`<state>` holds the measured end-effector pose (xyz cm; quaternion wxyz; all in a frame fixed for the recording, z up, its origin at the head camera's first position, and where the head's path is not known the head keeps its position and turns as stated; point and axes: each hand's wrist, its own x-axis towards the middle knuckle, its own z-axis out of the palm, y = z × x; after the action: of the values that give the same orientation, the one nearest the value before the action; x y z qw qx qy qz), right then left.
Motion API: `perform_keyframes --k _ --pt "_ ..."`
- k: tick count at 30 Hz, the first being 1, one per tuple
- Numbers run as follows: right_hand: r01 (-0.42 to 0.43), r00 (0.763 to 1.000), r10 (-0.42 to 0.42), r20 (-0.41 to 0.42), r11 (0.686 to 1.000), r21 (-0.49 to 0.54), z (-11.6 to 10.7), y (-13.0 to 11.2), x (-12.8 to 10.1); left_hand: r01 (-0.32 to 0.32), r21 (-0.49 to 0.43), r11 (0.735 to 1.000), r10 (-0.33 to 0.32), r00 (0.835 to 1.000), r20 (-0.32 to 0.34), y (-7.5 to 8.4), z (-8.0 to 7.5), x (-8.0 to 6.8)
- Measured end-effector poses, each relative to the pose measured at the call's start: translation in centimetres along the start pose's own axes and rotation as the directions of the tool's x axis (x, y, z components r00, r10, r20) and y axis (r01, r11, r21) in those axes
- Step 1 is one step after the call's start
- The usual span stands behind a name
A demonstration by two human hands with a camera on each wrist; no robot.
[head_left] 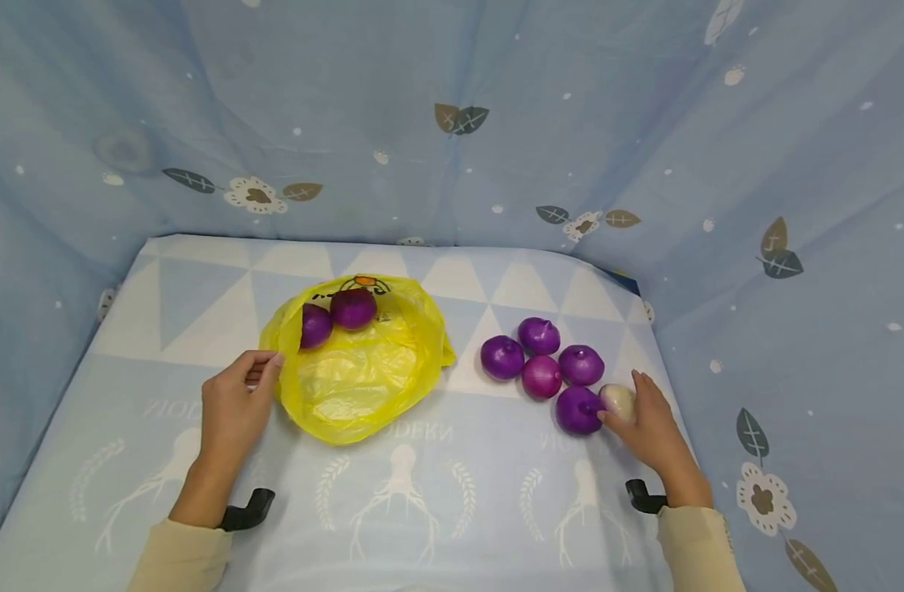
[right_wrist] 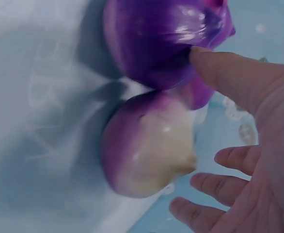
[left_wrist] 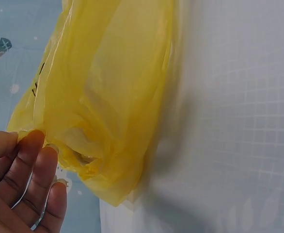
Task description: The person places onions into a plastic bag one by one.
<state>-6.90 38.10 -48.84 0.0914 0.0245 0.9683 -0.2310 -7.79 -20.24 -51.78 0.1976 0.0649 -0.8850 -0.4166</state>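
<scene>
My left hand [head_left: 235,407] pinches the left rim of a yellow plastic bag [head_left: 356,386], thumb against fingertips in the left wrist view. The bag lies with its mouth spread wide, and two purple onions [head_left: 354,309] sit inside at its upper left. On the right, my right hand [head_left: 648,423] is spread beside a pale onion [head_left: 616,401] with purple shading. In the right wrist view the thumb reaches to a darker purple onion [right_wrist: 151,43], while the other fingers extend past the pale onion [right_wrist: 149,145] without curling round it.
Several more purple onions [head_left: 541,376] cluster just left of the right hand. A patterned cloth [head_left: 422,510] covers the table, and blue curtains [head_left: 393,123] hang behind it and along both sides. A dark blue object [head_left: 620,280] shows at the back right corner.
</scene>
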Motion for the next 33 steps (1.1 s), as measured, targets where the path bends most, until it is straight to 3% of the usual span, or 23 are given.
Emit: perform_keyframes --k 10,18,33 --pt "-0.065 0.997 0.063 0.043 0.997 0.049 0.8 1.5 0.0 0.005 0.010 1.000 -0.005 1.000 -0.002 -0.1 -0.1 0.1" --pt "0.000 0.998 0.005 -0.069 0.998 0.070 1.7 2.3 0.1 0.014 0.016 1.000 -0.014 1.000 -0.003 0.0 -0.1 0.0" --pt "-0.021 0.981 0.039 -0.190 0.995 0.096 3.6 2.6 -0.4 -0.005 -0.012 1.000 0.004 1.000 -0.006 0.2 0.1 -0.1"
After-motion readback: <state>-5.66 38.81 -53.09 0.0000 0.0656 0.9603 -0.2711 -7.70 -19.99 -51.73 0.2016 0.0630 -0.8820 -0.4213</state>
